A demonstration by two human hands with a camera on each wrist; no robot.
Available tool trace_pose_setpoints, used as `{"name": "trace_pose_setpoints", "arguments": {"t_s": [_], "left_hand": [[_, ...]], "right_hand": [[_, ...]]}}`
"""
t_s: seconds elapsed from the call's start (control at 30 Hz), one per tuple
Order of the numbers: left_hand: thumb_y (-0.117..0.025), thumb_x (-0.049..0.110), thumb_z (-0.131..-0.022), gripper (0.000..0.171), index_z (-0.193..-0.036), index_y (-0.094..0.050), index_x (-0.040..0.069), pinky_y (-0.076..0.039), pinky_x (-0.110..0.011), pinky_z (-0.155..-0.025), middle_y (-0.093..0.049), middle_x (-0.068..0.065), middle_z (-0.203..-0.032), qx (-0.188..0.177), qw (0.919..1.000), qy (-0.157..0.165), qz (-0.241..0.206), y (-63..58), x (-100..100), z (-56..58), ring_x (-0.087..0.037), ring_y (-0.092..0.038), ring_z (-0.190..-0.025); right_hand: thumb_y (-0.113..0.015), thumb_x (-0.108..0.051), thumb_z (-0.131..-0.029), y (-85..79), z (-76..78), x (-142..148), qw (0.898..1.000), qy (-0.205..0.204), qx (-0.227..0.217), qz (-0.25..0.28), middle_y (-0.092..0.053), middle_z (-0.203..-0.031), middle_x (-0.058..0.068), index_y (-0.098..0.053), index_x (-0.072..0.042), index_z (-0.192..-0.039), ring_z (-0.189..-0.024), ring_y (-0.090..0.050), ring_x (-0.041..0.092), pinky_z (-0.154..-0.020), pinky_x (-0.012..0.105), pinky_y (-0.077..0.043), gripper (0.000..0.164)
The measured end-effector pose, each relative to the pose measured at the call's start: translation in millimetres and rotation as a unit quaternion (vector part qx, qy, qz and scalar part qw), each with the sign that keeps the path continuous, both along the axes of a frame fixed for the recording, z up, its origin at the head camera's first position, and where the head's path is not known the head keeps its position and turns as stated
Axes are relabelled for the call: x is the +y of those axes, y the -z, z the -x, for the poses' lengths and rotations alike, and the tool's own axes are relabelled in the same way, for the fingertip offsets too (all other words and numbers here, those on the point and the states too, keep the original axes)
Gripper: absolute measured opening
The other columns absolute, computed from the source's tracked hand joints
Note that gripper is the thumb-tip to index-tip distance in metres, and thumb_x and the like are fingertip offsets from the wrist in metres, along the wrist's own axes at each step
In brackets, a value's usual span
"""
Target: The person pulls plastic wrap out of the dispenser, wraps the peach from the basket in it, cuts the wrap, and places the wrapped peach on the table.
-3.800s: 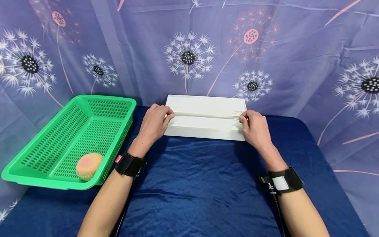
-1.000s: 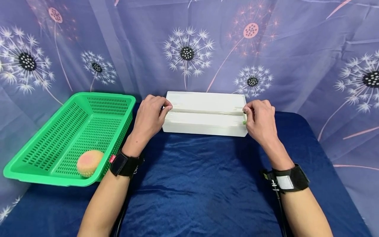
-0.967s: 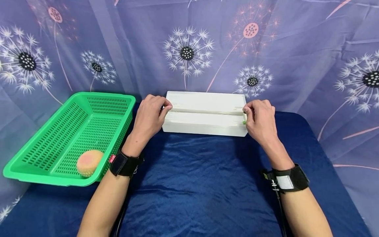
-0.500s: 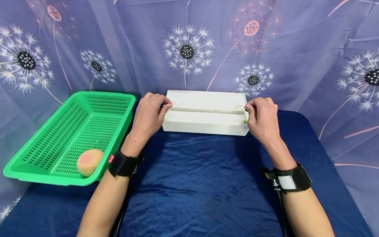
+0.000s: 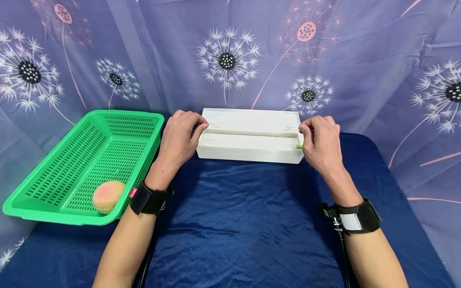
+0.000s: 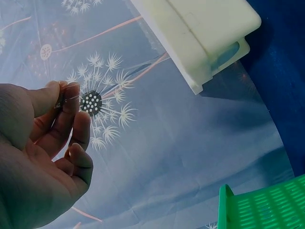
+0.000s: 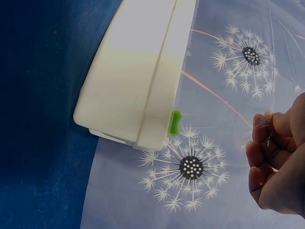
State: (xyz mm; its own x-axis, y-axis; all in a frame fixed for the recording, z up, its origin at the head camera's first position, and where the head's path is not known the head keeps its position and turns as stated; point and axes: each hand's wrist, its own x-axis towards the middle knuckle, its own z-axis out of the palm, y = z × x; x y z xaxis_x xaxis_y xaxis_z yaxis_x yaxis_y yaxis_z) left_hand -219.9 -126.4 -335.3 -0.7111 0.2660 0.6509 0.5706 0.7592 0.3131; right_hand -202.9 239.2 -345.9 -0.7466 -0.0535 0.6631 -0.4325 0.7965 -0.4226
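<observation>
A long white cling film dispenser (image 5: 250,154) stands by the patterned curtain, in front of me. My left hand (image 5: 180,138) is at its left end and pinches a corner of clear cling film (image 6: 145,63) between thumb and index finger. At the right end my right hand (image 5: 322,142) pinches the other corner the same way. The film is stretched between the hands, nearly invisible over the dispenser's top. A small green slider (image 7: 175,123) shows at the dispenser's right end. Both hands are raised off the dispenser in the wrist views.
A green plastic basket (image 5: 68,219) stands on the left, with a peach (image 5: 108,196) in a foam net inside its near right corner. Dark blue cloth (image 5: 234,224) covers the table. The flowered curtain (image 5: 162,60) rises right behind the dispenser.
Both hands have moved up and slightly apart, still pinching the film. The green slider, hidden at first, has come into view beside the right hand. The head view has tilted slightly down.
</observation>
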Motion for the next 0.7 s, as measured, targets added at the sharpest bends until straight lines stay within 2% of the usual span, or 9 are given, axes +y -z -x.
{"name": "trace_pose_setpoints", "arguments": {"t_s": [0.7], "left_hand": [[-0.069,0.022,-0.105,0.017,-0.105,-0.077,0.007,-0.046,-0.049,-0.085,-0.073,-0.009,-0.094,0.019,0.9998,0.005,-0.002,-5.4,0.8,-3.9,-0.034,-0.059,-0.096]], "right_hand": [[-0.063,-0.005,-0.105,-5.8,-4.1,0.2,1.0,-0.001,0.016,0.002,-0.066,-0.087,0.021,-0.068,0.004,-0.095,-0.095,-0.054,0.043,-0.082,0.052,-0.035,0.015]]}}
